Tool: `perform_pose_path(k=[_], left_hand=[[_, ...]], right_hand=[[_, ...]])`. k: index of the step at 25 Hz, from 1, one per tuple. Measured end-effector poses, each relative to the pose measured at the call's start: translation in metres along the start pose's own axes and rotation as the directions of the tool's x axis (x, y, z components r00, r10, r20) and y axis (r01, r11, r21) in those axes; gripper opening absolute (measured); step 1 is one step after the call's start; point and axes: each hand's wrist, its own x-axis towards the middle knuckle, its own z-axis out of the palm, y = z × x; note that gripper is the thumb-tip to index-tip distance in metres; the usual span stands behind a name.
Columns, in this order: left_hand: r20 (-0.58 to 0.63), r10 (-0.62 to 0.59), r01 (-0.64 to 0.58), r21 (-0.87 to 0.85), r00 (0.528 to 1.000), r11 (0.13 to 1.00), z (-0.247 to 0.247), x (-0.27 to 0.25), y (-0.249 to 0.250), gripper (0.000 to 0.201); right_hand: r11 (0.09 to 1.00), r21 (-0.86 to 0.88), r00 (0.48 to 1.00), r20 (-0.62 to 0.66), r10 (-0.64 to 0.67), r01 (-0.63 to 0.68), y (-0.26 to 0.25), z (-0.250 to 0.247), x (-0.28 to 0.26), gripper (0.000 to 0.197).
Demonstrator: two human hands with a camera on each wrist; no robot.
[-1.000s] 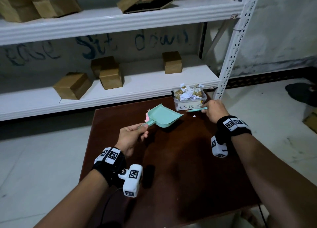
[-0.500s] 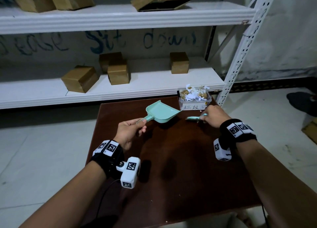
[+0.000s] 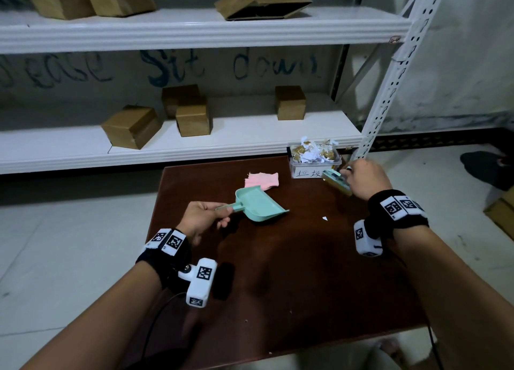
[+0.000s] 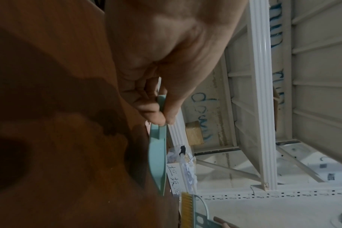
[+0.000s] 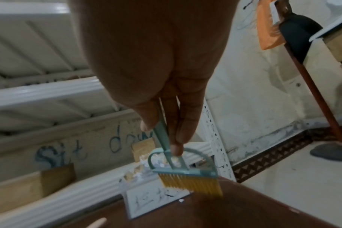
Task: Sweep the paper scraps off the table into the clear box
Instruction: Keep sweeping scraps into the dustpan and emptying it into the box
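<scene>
A: Dropped the dustpan (image 3: 258, 205) back down, then? Was tipped up at the box (image 3: 314, 164) a second ago.

B: Yes. Lies low over the middle of the desk (image 3: 278, 272) now, mouth turned right, well apart from the box. Nothing visible inside. Reads as a finished dump.

A: And the scraps (image 3: 314, 150)?

B: Mostly heaped in the box, piled above its rim, at the far right corner of the desk. Two left outside, though: a pink scrap (image 3: 262, 179) just behind the dustpan, uncovered by the drop, and a tiny white scrap (image 3: 324, 218) to the right of the mouth, between the hands.

A: So not done.

B: Not quite. Probably calls for one more pass: mouth set toward the white scrap, a short stroke in, then the same for the pink one. Light paper, so likely to skid or flutter under a fast stroke.

A: Left hand (image 3: 203, 219)?

B: Clamped on the dustpan handle, thumb on top, fingers curled beneath; confirmed in the left wrist view. Reaches in from the near left, wrist low.

A: Right hand (image 3: 364, 179)?

B: Up beside the box, higher than half a second ago. Fingers pinched together on the thin handle of the brush (image 3: 335, 180), bristles angled down in front of the box. Cannot tell whether touching the desk or just clear of it.
</scene>
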Motion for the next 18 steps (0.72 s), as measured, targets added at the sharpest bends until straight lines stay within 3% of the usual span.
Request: perform_pose_path(k=[4,12,18], left_hand=[[0.035,-0.018,0.016,0.046,0.999,0.999,0.009,-0.002,-0.005,0.016],[0.079,-0.069,0.064,0.064,0.995,0.996,0.015,-0.004,-0.010,0.017],[0.088,-0.060,0.054,0.069,0.994,0.996,0.014,-0.004,-0.011,0.018]], right_hand=[[0.996,-0.093,1.000,-0.017,-0.008,0.007,0.015,0.023,0.008,0.021],[0.993,-0.107,0.996,0.088,-0.032,0.041,0.003,0.058,0.016,0.025],[0.992,-0.122,0.978,0.208,0.014,0.012,0.000,0.045,0.006,0.026]])
